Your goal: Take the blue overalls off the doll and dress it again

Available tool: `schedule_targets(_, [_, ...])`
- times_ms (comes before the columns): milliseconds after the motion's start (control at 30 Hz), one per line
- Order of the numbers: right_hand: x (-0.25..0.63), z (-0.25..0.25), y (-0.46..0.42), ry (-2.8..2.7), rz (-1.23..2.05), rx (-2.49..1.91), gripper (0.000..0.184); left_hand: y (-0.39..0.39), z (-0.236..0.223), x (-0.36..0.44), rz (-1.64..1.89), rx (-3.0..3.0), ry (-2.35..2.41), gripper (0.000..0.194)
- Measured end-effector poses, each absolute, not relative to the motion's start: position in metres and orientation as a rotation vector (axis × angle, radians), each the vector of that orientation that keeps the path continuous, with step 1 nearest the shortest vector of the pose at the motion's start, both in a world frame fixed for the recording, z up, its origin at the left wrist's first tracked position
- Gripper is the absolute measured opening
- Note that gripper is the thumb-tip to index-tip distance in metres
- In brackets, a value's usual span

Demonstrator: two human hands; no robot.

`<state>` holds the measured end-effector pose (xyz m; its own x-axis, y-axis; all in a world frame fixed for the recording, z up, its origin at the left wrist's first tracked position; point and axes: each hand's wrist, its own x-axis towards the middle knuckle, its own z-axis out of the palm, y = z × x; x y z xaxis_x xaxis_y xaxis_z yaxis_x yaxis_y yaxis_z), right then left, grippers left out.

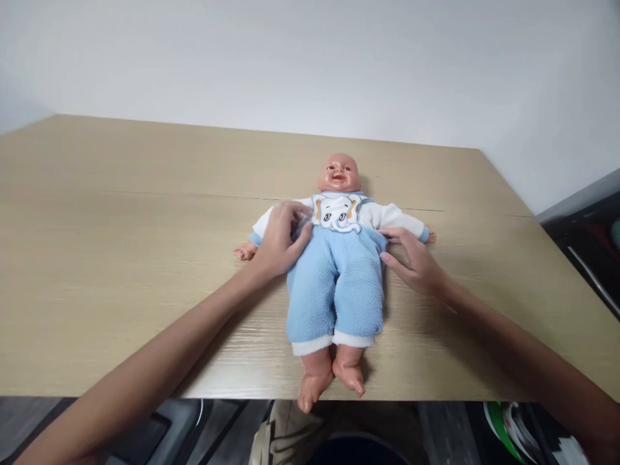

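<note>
A baby doll [336, 271] lies on its back on the wooden table [121, 258], head away from me, feet over the near edge. It wears a white top with an elephant patch and light blue fleece trousers. My left hand [282, 240] rests on the doll's side at the waist and sleeve, fingers curved over the cloth. My right hand [414, 263] lies against the other side of the waist, fingers stretched flat and touching the trousers' edge. Neither hand lifts the doll.
The table reaches to a plain white wall [310, 58] at the back. A dark shelf or counter [588, 245] stands at the right. Below the near edge are dark floor objects and a green-and-white item [508, 426].
</note>
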<state>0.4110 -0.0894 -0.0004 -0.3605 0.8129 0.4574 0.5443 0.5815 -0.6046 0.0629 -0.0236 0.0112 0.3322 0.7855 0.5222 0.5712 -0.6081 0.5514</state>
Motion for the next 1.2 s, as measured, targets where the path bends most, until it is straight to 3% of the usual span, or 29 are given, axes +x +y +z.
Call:
schedule_targets(100, [0.399,0.001,-0.071,-1.929,0.794,-1.176,0.034,-0.028,0.001,0.047,1.001,2.316,1.386,0.026])
schedule_targets(300, [0.393,0.005,-0.037,-1.737,1.127,-1.187,0.059,-0.023,0.001,0.043,0.851,2.197,1.353,0.042])
schedule_targets(467, [0.385,-0.004,-0.037,-1.378,1.242,-1.134,0.053,-0.018,-0.001,0.041,0.913,1.933,1.178,0.047])
schedule_targets(567, [0.381,-0.009,-0.04,-1.425,1.082,-1.213,0.052,-0.016,-0.002,0.041,0.944,1.883,1.145,0.043])
schedule_targets(733, [0.395,-0.012,-0.058,-1.75,0.418,-1.385,0.021,-0.014,-0.002,0.043,0.994,2.092,1.272,0.03])
schedule_targets(800, [0.41,-0.014,-0.067,-1.852,0.21,-1.4,0.016,-0.013,-0.002,0.045,1.044,2.101,1.304,0.024])
schedule_targets(933, [0.45,-0.021,-0.079,-1.889,-0.054,-1.48,0.027,-0.011,0.009,0.056,1.189,2.109,1.328,0.022])
schedule_targets(1100, [0.487,-0.031,-0.063,-1.928,-0.08,-1.453,0.067,-0.008,0.044,0.106,1.129,2.442,1.052,0.016])
schedule_targets(1200, [0.493,-0.033,-0.05,-1.944,0.004,-1.436,0.061,0.002,0.057,0.15,0.946,2.622,0.841,0.021])
